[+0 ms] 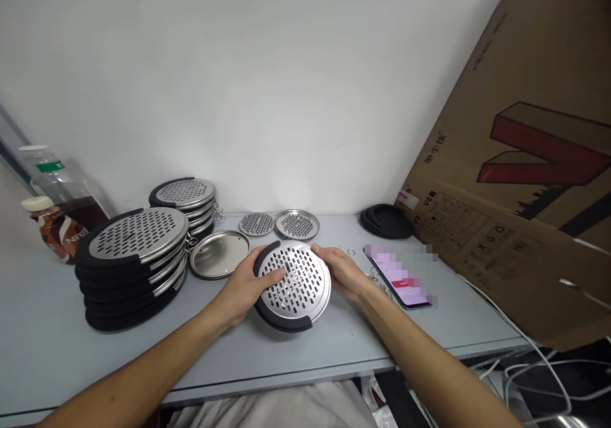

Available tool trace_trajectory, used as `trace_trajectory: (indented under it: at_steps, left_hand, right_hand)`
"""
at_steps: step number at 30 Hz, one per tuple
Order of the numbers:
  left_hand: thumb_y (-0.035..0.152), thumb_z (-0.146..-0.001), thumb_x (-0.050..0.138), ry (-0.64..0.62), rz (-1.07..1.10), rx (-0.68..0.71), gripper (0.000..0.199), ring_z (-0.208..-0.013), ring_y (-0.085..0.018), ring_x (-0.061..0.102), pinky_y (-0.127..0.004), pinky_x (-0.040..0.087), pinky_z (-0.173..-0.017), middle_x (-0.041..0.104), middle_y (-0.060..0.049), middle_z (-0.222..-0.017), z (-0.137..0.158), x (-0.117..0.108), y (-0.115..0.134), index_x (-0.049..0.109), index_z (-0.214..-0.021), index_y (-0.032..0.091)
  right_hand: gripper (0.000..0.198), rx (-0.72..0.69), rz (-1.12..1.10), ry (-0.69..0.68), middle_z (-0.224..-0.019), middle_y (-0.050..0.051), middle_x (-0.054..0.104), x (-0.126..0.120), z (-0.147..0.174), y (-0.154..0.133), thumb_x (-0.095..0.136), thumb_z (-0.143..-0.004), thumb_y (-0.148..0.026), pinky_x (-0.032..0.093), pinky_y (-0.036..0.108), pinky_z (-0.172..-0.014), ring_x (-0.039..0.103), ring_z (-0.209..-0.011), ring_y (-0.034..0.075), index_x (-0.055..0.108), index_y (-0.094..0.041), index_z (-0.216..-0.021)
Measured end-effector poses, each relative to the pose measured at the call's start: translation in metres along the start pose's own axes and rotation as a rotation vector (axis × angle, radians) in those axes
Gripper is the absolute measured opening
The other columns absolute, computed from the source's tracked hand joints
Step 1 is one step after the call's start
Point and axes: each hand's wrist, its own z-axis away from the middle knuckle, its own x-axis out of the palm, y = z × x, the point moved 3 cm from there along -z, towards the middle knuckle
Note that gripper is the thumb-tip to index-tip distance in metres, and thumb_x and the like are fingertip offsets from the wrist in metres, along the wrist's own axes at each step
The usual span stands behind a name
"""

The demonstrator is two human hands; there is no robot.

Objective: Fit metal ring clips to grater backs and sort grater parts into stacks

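Both hands hold a round metal case (300, 281) with a slotted top, tilted toward me above the table's front half. A black sleeve covers its left and lower rim. My left hand (248, 285) grips the left side, thumb lying on the slotted face and fingers hidden underneath. At the upper right edge my right hand (344, 270) is closed on the rim, its thumb near the top and the other fingers mostly hidden behind. Beyond the case lie a shallow metal tray (219, 256), a loose slotted disc (256, 224) and a slotted disc in a rimmed tray (296, 225).
Two stacks of similar cases, a nearer one (133, 275) and a farther one (186, 193), stand at left beside bottles (52, 224). Black sleeves (387, 221), small metal rings (375, 275) and a phone (398, 278) lie at right. A large cardboard box (520, 237) leans there.
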Motion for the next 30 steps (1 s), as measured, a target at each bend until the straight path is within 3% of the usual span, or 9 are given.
trace_trajectory:
  at_steps: [8, 11, 14, 16, 19, 22, 26, 30]
  left_hand:
    - [0.038, -0.079, 0.074, -0.018, -0.005, 0.036, 0.057, -0.112, -0.028, 0.064, -0.044, 0.055, -0.092, 0.063, -0.012, -0.127, 0.001, 0.002, -0.006, 0.049, -0.128, 0.021]
    - [0.042, -0.080, 0.072, -0.004, -0.080, 0.008, 0.059, -0.115, -0.028, 0.062, -0.044, 0.053, -0.095, 0.062, -0.012, -0.128, -0.001, 0.001, -0.005, 0.048, -0.130, 0.022]
    - [0.049, -0.083, 0.067, -0.017, -0.221, 0.008, 0.064, -0.120, -0.028, 0.058, -0.044, 0.049, -0.100, 0.059, -0.012, -0.132, -0.001, -0.002, 0.001, 0.044, -0.137, 0.024]
    - [0.051, -0.084, 0.065, -0.053, -0.370, 0.082, 0.067, -0.127, -0.029, 0.052, -0.046, 0.043, -0.107, 0.054, -0.012, -0.138, 0.001, -0.003, 0.008, 0.040, -0.141, 0.027]
    - [0.053, -0.071, 0.076, -0.119, -0.650, 0.264, 0.081, -0.140, -0.034, 0.033, -0.052, 0.028, -0.115, 0.035, -0.011, -0.152, 0.007, -0.002, 0.019, 0.043, -0.142, 0.030]
    - [0.055, -0.060, 0.083, -0.115, -0.814, 0.297, 0.088, -0.144, -0.039, 0.024, -0.058, 0.024, -0.115, 0.023, -0.009, -0.158, 0.013, -0.001, 0.025, 0.049, -0.138, 0.034]
    - [0.054, -0.059, 0.084, -0.019, -0.876, 0.328, 0.080, -0.143, -0.039, 0.027, -0.060, 0.026, -0.113, 0.027, -0.008, -0.157, 0.018, -0.001, 0.030, 0.056, -0.131, 0.036]
    - [0.046, -0.071, 0.079, 0.088, -0.853, 0.404, 0.055, -0.139, -0.033, 0.038, -0.056, 0.030, -0.113, 0.040, -0.009, -0.151, 0.024, -0.003, 0.029, 0.062, -0.123, 0.034]
  right_hand:
    - [0.038, -0.008, -0.011, 0.010, -0.081, 0.013, 0.075, -0.001, -0.001, 0.004, 0.073, -0.077, -0.047, 0.051, 0.033, -0.075, 0.069, -0.075, 0.022, 0.074, -0.009, -0.083]
    - [0.034, 0.026, -0.032, 0.072, -0.082, 0.013, 0.075, -0.001, -0.003, 0.007, 0.072, -0.079, -0.043, 0.051, 0.033, -0.075, 0.070, -0.075, 0.022, 0.073, -0.009, -0.082]
    - [0.027, 0.069, -0.103, 0.150, -0.084, 0.013, 0.075, 0.000, -0.005, 0.011, 0.070, -0.080, -0.037, 0.052, 0.035, -0.079, 0.070, -0.080, 0.023, 0.072, -0.010, -0.084]
    - [0.023, 0.090, -0.173, 0.157, -0.087, 0.012, 0.076, 0.001, -0.007, 0.012, 0.067, -0.081, -0.034, 0.053, 0.036, -0.083, 0.071, -0.085, 0.024, 0.070, -0.012, -0.088]
    - [0.020, 0.107, -0.260, 0.151, -0.091, 0.011, 0.076, -0.001, -0.009, 0.011, 0.061, -0.084, -0.031, 0.053, 0.037, -0.085, 0.070, -0.091, 0.024, 0.068, -0.014, -0.092]
    - [0.017, 0.097, -0.295, 0.163, -0.092, 0.010, 0.076, -0.003, -0.008, 0.008, 0.057, -0.087, -0.028, 0.053, 0.037, -0.086, 0.070, -0.094, 0.024, 0.067, -0.015, -0.092]
    - [0.014, 0.080, -0.337, 0.171, -0.091, 0.008, 0.076, -0.004, -0.008, 0.005, 0.056, -0.087, -0.024, 0.054, 0.037, -0.086, 0.070, -0.094, 0.024, 0.066, -0.017, -0.092]
    - [0.015, 0.077, -0.316, 0.144, -0.093, 0.009, 0.075, -0.006, -0.009, 0.007, 0.057, -0.087, -0.027, 0.054, 0.037, -0.084, 0.069, -0.094, 0.024, 0.066, -0.016, -0.094]
